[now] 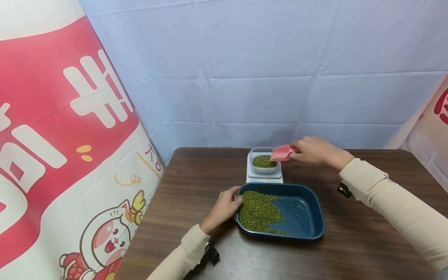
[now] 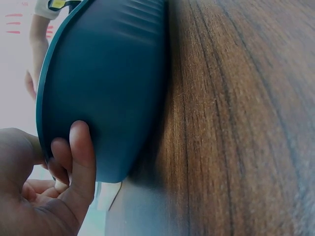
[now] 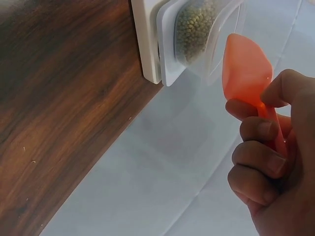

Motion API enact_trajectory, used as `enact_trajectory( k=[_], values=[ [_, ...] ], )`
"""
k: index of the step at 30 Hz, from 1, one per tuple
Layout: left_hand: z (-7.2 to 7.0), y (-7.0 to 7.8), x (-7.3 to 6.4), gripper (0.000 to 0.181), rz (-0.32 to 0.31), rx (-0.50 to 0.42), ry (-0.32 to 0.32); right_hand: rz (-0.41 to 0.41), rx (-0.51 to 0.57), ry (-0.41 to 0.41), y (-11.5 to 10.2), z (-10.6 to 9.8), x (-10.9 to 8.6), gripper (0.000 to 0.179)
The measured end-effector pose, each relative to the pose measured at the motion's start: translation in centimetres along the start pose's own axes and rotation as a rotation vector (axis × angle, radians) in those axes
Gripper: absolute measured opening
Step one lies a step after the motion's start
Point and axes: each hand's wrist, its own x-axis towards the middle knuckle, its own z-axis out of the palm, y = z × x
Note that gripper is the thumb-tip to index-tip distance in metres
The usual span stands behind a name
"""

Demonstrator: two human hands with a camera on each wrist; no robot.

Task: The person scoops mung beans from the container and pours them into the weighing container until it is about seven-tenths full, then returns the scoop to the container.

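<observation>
My right hand (image 1: 313, 151) grips the handle of a small pink scoop (image 1: 281, 153), fingers curled round it in the right wrist view. The scoop's blade overlaps the right rim of a clear plastic container (image 1: 261, 170) that holds green beans (image 1: 264, 161). That container stands on a white kitchen scale (image 1: 265, 180). My left hand (image 1: 224, 206) pinches the left rim of a dark blue tray (image 1: 304, 232), thumb over the edge and fingers against its outer wall (image 2: 113, 83). A heap of green beans (image 1: 260, 212) fills the tray's left side, with a few scattered on the right.
The brown wooden table (image 1: 353, 241) carries everything, with the scale close to its back edge. A pale cloth backdrop (image 1: 259, 101) hangs behind, and a red-and-white printed banner (image 1: 70, 128) stands at the left. Each wrist wears a black strap device (image 1: 344, 190).
</observation>
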Motion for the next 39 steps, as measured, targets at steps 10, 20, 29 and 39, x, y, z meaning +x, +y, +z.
enact_trajectory(
  k=[10, 20, 29, 39],
  values=[
    [0.0, 0.0, 0.0, 0.034, 0.001, 0.003, 0.002, 0.000, 0.015, 0.014, -0.1, 0.1, -0.6, 0.009],
    [0.0, 0.1, -0.1, 0.036, -0.010, -0.014, -0.003, -0.042, 0.013, 0.038, -1.0, 0.0, -1.7, 0.015],
    [0.0, 0.1, -0.1, 0.036, -0.011, -0.016, -0.001, -0.049, 0.007, 0.043, -1.7, 0.0, -2.6, 0.019],
    [0.0, -0.1, 0.0, 0.036, -0.008, -0.022, 0.003, -0.065, 0.019, 0.039, -2.4, 0.4, -4.0, 0.018]
  ],
)
